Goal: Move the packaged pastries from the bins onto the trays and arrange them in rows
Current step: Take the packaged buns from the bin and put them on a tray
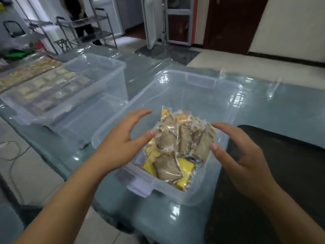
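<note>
A clear plastic bin (207,85) stands on the table in front of me. Inside it lies a heap of packaged pastries (179,145) in clear wrappers, brown and yellow. My left hand (121,140) hovers over the bin's left side with its fingers spread, the thumb tip touching the heap's left edge. My right hand (235,148) hovers at the heap's right edge, fingers spread, thumb close to the wrappers. Neither hand grips a packet. A dark empty tray (281,164) lies right of the bin, partly under my right arm.
A second clear bin (98,71) stands to the left. Beyond it, trays (35,80) hold packaged pastries in rows. The table (281,110) has a glossy blue-grey cover. Metal racks (84,27) and a person's legs are at the back left.
</note>
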Available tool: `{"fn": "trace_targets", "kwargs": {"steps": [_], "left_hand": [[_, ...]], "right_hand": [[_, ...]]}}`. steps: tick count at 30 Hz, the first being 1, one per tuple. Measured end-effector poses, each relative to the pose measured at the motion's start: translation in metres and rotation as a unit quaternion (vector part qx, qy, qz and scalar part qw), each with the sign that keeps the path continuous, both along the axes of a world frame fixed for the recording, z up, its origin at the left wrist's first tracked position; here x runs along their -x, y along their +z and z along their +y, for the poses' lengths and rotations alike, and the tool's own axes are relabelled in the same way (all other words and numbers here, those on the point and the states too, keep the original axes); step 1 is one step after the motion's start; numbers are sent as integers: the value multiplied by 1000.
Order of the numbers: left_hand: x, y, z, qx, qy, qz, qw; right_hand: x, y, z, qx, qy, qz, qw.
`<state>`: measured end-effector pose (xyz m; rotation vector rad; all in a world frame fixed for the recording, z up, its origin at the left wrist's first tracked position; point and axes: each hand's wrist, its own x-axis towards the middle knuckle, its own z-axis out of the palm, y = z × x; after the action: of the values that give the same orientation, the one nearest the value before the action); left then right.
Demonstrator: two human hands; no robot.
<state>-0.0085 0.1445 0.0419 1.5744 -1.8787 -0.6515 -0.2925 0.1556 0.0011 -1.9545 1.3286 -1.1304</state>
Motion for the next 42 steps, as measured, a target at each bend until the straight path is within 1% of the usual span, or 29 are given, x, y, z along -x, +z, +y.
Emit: {"fn": "trace_targets", "kwargs": {"steps": [5, 8, 10, 11, 12, 14, 16, 17, 21, 24, 26, 29, 32, 34, 36, 40, 42], "left_hand": [[-43, 5, -75, -9, -145, -49, 988], [-59, 1, -113, -32, -183, -69, 980], [-61, -7, -129, -39, -213, -122, 969], [-59, -11, -133, -41, -235, -176, 955], [-55, -17, -133, -48, -262, -239, 934], [-46, -29, -129, -78, -316, -341, 882], [-35, -42, -126, -110, -355, -388, 843], [-31, -48, -128, -121, -363, -396, 835], [-21, -59, -144, -156, -350, -417, 824], [-20, -57, -148, -182, -341, -435, 814], [-22, -54, -155, -160, -314, -463, 813], [-16, -50, -177, -106, -279, -487, 821], [3, -52, -215, -94, -269, -498, 819], [19, -63, -247, -80, -264, -518, 809], [33, -82, -275, -56, -282, -554, 781], [49, -119, -312, -13, -340, -643, 686], [55, -130, -321, -17, -345, -678, 649]], "right_hand": [[-45, 11, -19, -50, -61, 32, 996], [-72, 18, -35, -101, -68, 111, 986], [-86, 25, -52, -154, -59, 191, 968], [-91, 27, -65, -179, -51, 232, 955], [-95, 28, -79, -200, -44, 266, 942], [-99, 25, -114, -234, -39, 310, 921], [-102, 14, -156, -273, -32, 348, 896], [-103, 6, -179, -288, -25, 367, 884], [-109, -40, -254, -316, -21, 427, 847], [-113, -83, -272, -366, -17, 446, 817], [-117, -105, -267, -388, -11, 466, 795], [-125, -110, -247, -387, 35, 518, 762], [-132, -99, -224, -371, 92, 554, 740], [-133, -96, -220, -356, 102, 562, 739], [-133, -96, -227, -358, 102, 558, 742], [-142, -98, -247, -376, 128, 555, 731], [-139, -98, -254, -384, 149, 544, 731]]}}
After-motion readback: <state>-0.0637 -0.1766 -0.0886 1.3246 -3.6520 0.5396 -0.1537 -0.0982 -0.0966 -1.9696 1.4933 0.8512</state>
